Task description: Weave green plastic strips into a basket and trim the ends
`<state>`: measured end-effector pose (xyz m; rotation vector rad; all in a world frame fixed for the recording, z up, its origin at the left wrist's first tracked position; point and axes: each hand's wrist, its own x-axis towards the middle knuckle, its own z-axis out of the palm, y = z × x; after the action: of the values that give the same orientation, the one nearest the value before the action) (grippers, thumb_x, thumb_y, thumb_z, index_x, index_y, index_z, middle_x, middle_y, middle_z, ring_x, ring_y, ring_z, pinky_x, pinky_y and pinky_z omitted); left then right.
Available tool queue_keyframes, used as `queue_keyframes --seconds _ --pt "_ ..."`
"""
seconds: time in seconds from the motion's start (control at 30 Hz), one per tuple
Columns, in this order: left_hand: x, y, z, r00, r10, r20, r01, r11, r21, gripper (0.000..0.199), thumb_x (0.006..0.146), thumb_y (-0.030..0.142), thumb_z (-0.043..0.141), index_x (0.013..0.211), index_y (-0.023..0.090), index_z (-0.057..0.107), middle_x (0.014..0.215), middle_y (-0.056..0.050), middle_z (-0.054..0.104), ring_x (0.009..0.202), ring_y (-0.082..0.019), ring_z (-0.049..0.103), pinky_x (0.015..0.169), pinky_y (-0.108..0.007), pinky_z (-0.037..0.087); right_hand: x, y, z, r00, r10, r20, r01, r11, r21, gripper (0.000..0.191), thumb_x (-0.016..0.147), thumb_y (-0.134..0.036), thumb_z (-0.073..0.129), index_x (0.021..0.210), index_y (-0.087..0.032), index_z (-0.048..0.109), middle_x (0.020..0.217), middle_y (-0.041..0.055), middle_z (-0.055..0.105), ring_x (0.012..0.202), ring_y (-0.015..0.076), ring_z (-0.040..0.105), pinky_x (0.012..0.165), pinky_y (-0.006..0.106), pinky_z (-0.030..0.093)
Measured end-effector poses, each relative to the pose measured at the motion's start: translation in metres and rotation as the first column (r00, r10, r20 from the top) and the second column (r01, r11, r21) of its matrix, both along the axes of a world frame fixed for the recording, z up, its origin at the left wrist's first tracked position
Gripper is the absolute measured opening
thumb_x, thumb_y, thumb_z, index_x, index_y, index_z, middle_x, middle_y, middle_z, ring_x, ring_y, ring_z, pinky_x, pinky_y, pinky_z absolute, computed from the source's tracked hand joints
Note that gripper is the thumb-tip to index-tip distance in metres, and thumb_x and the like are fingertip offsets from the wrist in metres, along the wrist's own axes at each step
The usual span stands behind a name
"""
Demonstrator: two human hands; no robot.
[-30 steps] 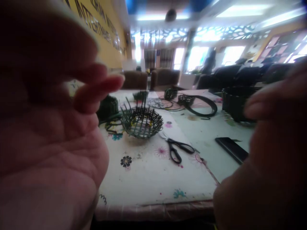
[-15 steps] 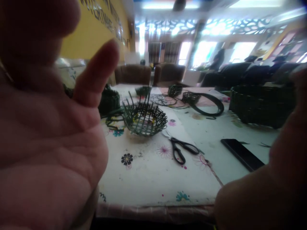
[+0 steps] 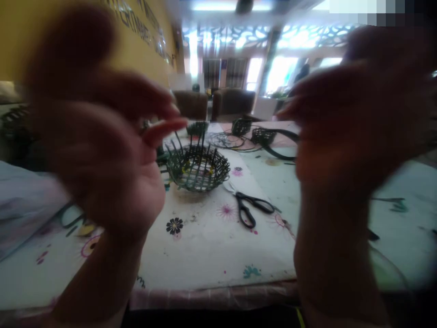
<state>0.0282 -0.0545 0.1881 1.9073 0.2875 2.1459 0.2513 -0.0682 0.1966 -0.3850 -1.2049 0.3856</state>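
Close to the camera, my left hand [image 3: 112,146] is raised on the left, blurred, with its fingers apart and nothing in it. On the right my right hand [image 3: 351,118] is also raised, dark and smeared by motion; its fingertips point inward and I see no object in it. Between the hands, farther back, an unfinished dark green woven basket [image 3: 198,168] with upright strips stands on the flowered white tablecloth [image 3: 205,255]. Black-handled scissors [image 3: 247,209] lie slightly open to the right of the basket. Neither hand touches them.
Behind the basket are small woven pieces [image 3: 241,126], loose thin strips and a curled dark band [image 3: 278,152]. Pale cloth or plastic [image 3: 27,200] lies at the left. Brown chairs [image 3: 234,104] stand beyond the table.
Both hands have moved away from the camera, showing their wrists and forearms. My right hand has come inward and now covers the large dark basket and the black phone-like object.
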Motion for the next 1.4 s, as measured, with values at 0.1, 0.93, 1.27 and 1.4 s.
queue_keyframes --seconds 0.1,0.93,1.27,1.4 --pt "0.029 0.022 -0.027 0.946 0.127 -0.298 -0.161 0.982 -0.094 0.012 0.090 0.026 0.060 0.098 0.023 0.068 0.087 0.001 0.067 0.078 -0.012 0.062 0.070 -0.027 0.053 0.006 0.036 -0.034 0.986 -0.054 0.156 0.082 0.980 -0.181 0.008 0.088 -0.022 0.061 0.091 -0.018 0.067 0.072 -0.0014 0.066 0.057 0.0089 0.061 0.054 0.025 0.050" --pt "0.012 0.091 -0.102 0.521 0.416 -0.746 -0.463 0.871 0.163 0.030 0.090 0.039 0.059 0.118 0.028 0.065 0.112 -0.005 0.068 0.110 -0.024 0.060 0.116 -0.050 0.023 -0.007 0.076 -0.142 0.788 -0.096 0.608 0.282 0.934 -0.218 0.017 0.088 -0.031 0.058 0.075 -0.021 0.063 0.078 0.0021 0.055 0.080 0.0187 0.051 0.076 0.032 0.040" --pt "0.023 0.111 -0.143 0.813 0.340 -0.473 -0.473 0.859 -0.195 0.079 0.085 0.067 0.051 0.150 0.030 0.023 0.150 -0.016 0.026 0.143 -0.033 0.024 0.117 -0.057 0.020 0.006 0.089 -0.144 0.959 -0.103 -0.262 -0.042 0.868 -0.495 0.033 0.072 -0.053 0.068 0.074 -0.022 0.056 0.067 -0.0045 0.050 0.066 0.0128 0.042 0.063 0.025 0.036" --pt "0.027 0.112 -0.149 0.851 0.113 -0.513 -0.306 0.901 -0.309 0.103 0.071 0.074 0.063 0.152 0.035 0.013 0.154 -0.016 0.018 0.144 -0.037 0.021 0.112 -0.061 0.028 -0.007 0.081 -0.142 0.928 0.032 -0.371 -0.226 0.839 -0.494 0.031 0.072 -0.050 0.071 0.077 -0.022 0.058 0.071 -0.0032 0.057 0.067 0.0130 0.048 0.064 0.026 0.040"
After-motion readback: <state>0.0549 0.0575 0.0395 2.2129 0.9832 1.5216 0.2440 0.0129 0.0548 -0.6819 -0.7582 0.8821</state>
